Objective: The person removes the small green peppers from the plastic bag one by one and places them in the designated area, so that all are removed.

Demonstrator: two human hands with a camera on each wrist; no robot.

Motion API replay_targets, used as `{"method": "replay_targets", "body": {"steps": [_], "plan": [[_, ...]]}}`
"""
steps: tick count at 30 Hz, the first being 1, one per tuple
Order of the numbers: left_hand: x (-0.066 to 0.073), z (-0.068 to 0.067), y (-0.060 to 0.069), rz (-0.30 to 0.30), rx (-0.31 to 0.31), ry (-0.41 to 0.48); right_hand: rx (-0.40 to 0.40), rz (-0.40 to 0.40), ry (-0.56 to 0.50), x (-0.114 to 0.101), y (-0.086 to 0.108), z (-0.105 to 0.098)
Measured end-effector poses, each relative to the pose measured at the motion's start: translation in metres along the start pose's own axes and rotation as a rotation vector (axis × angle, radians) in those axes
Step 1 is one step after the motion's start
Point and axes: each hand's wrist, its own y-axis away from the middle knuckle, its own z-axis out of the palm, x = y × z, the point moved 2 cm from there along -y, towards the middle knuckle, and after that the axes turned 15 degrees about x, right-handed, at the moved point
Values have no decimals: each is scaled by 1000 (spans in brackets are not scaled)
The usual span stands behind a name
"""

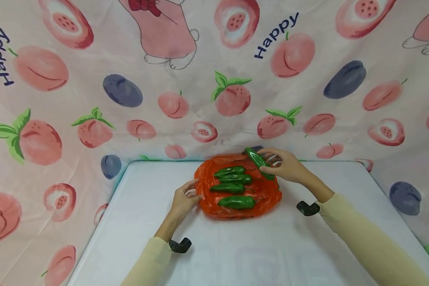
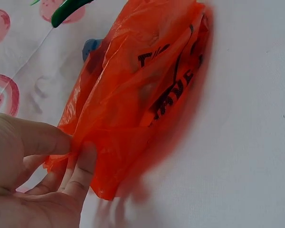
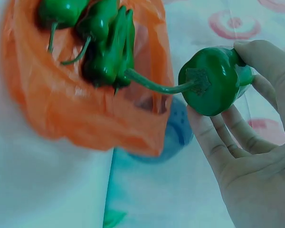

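While right hand (image 1: 285, 163) pinches pepper (image 1: 256, 158), bag (image 1: 268, 201) bears four others (image 1: 232, 188).

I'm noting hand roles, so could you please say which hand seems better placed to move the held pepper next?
Probably the right hand: it holds that pepper, while the left hand pinches the orange bag by its left side.

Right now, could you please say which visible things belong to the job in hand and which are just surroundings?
In use: left hand, right hand, held pepper, four other peppers, orange bag.
Surroundings: white table, fruit-print cloth, black wrist devices.
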Motion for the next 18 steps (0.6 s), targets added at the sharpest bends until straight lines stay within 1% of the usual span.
{"method": "replay_targets", "body": {"steps": [3,11,18], "plan": [[0,-1,1,7,7,-3,9,11,10,5,3,-10],[1,0,2,-13,2,7,53,12,60,21,16,-35],[3,-2,2,-39,1,15,73,37,70,31,25,-45]]}}
